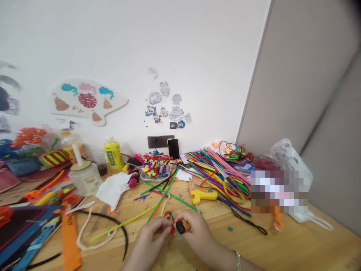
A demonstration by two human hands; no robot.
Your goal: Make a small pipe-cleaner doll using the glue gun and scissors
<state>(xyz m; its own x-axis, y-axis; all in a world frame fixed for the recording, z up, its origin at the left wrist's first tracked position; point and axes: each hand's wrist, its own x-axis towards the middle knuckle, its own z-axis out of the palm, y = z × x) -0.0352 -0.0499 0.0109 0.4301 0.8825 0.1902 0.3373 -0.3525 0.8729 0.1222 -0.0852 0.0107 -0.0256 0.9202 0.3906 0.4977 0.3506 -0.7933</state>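
Pinched in the fingers of my left hand point(152, 238) is a small, mostly red craft figure point(170, 221), partly hidden by the fingertips. My right hand point(199, 230) is closed around a stubby orange-and-black tool point(181, 227); its black end faces me and its working end is out of sight. Both hands meet low over the wooden table point(282, 248), the tool right beside the figure. Beyond them a yellow glue gun point(203, 196) lies on its side. Similar colourful figures point(153, 167) stand in a small white tray point(143, 177).
Many coloured pipe cleaners point(214, 175) are heaped at the back right, near a clear plastic bag point(290, 158). On the left are a glass jar point(84, 178), a yellow bottle point(113, 154), a white tissue point(114, 188) and an orange strip point(70, 237). A phone point(173, 148) leans against the wall.
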